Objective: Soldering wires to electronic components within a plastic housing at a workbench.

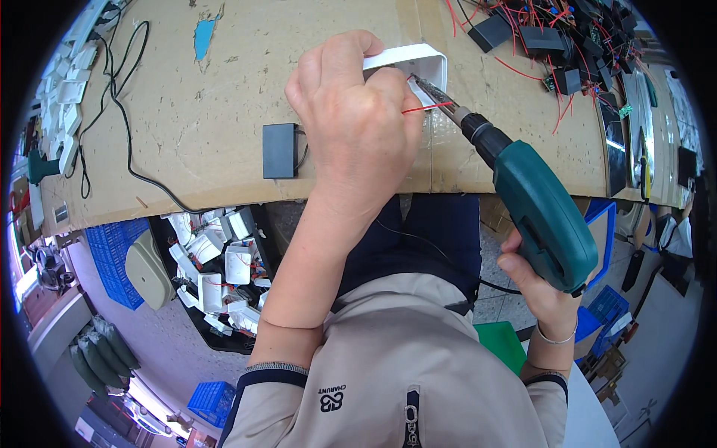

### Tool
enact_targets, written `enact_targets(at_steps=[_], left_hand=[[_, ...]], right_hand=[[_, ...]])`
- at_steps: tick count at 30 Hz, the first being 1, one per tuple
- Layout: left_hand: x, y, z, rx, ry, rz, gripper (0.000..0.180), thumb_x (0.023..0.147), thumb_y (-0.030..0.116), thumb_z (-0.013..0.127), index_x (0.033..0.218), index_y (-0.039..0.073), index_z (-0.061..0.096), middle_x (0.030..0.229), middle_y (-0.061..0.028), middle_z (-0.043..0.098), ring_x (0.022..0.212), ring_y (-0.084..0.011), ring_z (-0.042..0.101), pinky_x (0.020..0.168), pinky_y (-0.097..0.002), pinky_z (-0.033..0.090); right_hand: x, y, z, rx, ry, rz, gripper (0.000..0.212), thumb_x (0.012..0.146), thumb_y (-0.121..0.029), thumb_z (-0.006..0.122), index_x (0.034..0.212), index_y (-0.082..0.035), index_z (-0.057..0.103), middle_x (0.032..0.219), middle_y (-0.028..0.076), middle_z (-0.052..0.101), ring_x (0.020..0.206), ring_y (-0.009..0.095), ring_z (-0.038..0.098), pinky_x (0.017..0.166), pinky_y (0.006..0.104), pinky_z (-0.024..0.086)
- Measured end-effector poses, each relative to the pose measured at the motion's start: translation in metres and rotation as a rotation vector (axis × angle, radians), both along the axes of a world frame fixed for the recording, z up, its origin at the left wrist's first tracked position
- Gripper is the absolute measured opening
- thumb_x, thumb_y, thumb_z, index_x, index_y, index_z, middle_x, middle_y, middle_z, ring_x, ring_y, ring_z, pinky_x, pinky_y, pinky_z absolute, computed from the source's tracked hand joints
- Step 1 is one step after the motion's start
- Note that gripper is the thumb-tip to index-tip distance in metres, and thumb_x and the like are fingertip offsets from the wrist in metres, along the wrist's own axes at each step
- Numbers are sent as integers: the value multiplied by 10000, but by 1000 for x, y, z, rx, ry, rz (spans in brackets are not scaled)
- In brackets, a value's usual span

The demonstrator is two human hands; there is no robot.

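My left hand is closed on a white plastic housing, an open box shape held above the table. A thin red wire sticks out beside my left fingers; its inner end is hidden. My right hand grips the rear of a thick green tool that looks like a soldering iron. Its dark metal tip reaches into the housing, close to my left fingertips. Whatever the tip touches inside cannot be made out. A small black box with a short dark lead lies on the table left of my left wrist.
The table is covered in worn cardboard. Black boxes with tangled red wires pile up at the far right. White housings line the left edge near a black cable. Below the table, a black crate holds more white housings.
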State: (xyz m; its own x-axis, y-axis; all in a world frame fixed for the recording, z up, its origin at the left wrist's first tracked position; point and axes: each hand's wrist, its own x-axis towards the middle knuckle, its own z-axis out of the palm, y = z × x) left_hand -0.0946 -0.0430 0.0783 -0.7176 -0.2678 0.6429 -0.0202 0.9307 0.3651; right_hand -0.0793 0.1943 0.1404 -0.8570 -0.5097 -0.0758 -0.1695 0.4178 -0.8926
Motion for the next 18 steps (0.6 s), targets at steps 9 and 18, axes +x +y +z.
enact_targets(at_steps=[9, 18], left_hand=[[0, 0, 0, -2, -6, 6, 72, 614, 61, 688, 686, 64, 682, 975, -70, 567, 914, -253, 496, 810, -368, 364], [-1, 0, -3, 14, 26, -32, 67, 595, 58, 650, 638, 13, 626, 982, -106, 536, 932, -281, 484, 836, -418, 339]], right_hand=[[4, 7, -1, -5, -14, 5, 615, 694, -43, 783, 1220, 84, 490, 1062, 137, 632, 724, 114, 634, 638, 231, 520], [21, 12, 8, -160, -53, -132, 558, 692, -83, 802, 1156, 75, 536, 923, 110, 634, 701, 143, 610, 613, 239, 503]])
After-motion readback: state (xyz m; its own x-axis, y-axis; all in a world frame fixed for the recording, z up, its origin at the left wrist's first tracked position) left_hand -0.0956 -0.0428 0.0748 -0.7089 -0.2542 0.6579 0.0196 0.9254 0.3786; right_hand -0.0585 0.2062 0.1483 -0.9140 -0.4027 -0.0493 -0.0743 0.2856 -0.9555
